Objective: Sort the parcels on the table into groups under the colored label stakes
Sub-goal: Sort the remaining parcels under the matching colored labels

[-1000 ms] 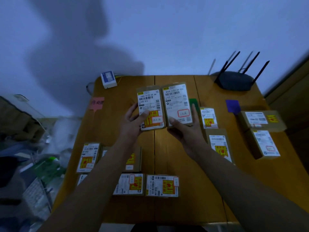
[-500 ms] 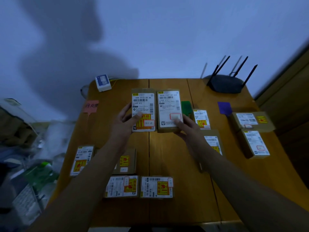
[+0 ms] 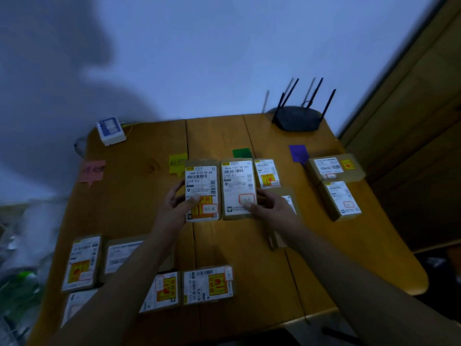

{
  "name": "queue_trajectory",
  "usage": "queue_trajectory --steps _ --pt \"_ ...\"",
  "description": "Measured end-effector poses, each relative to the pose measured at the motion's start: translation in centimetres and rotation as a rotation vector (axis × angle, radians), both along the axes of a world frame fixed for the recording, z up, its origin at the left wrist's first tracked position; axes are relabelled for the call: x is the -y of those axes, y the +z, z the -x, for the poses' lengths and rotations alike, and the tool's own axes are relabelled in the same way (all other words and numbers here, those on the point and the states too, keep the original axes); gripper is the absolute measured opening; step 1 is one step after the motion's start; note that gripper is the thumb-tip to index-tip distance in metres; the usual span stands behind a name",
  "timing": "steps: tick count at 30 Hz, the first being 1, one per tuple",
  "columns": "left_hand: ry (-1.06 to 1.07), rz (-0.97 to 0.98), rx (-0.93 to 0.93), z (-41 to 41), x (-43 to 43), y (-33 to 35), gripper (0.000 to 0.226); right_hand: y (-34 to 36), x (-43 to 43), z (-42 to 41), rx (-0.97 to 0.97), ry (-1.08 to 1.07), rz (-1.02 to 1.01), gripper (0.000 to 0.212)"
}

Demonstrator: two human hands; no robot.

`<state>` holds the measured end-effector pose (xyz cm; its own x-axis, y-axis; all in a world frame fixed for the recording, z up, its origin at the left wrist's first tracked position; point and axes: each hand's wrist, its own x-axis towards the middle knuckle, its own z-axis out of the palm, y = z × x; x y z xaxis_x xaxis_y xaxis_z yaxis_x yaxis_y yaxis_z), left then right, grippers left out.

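Plank wood table (image 3: pixel 139 196), rounded corners, against a pale wall; wooden cabinet (image 3: pixel 411 121) far right. Dim light.

Reference is the green stake (image 3: pixel 241 153):
- Far left of it: pink stake (image 3: pixel 92 171), scribble unreadable.
- Just left: yellow stake (image 3: pixel 177 163).
- Right: purple stake (image 3: pixel 298 153).
- Behind-right: black router (image 3: pixel 296 118).

Left hand (image 3: pixel 174 206) grasps left parcel (image 3: pixel 202 181), front-left of the green stake. Thumb on the label, fingers round the left edge.

Right hand (image 3: pixel 272 207) grasps right parcel (image 3: pixel 238 181), straight in front of the green stake. Thumb on its red-framed sticker.

The two sit side by side. Lifted or lying flat: can't tell.

Labels: left "140A D123-00 A4"; right "C322 00 S31", prefix blurred.

Loose parcels (image 3: pixel 208 284) well in front-left. Two green-side parcels (image 3: pixel 267 173) just right. Two purple-side parcels (image 3: pixel 341 198) far right.
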<state>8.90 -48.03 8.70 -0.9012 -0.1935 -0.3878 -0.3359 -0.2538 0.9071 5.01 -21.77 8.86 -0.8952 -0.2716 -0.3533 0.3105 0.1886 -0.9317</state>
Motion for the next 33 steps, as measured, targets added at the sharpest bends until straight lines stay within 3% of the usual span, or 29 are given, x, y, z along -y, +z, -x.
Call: queue_trajectory --steps 9,14,19,26,33 --pt "-0.146 0.018 0.036 2.8 -9.7 -2.0 0.063 -1.6 -10.6 0.0 0.048 -0.231 -0.087 0.039" --pt "-0.073 0.004 0.108 4.3 -15.0 -3.1 0.056 -4.2 -18.2 2.7 0.052 -0.348 -0.233 0.051" --pt "0.015 -0.010 0.185 5.5 -18.6 -4.3 0.056 -7.6 -22.9 5.1 0.139 -0.272 -0.289 0.036" --pt "0.094 0.001 0.226 5.7 -21.6 -5.1 0.055 -12.2 -23.3 5.8 0.321 -0.056 -0.326 0.044" --pt "0.101 0.036 0.232 6.3 -22.3 -4.3 0.060 -13.3 -22.5 6.1 0.306 0.002 -0.383 0.049"
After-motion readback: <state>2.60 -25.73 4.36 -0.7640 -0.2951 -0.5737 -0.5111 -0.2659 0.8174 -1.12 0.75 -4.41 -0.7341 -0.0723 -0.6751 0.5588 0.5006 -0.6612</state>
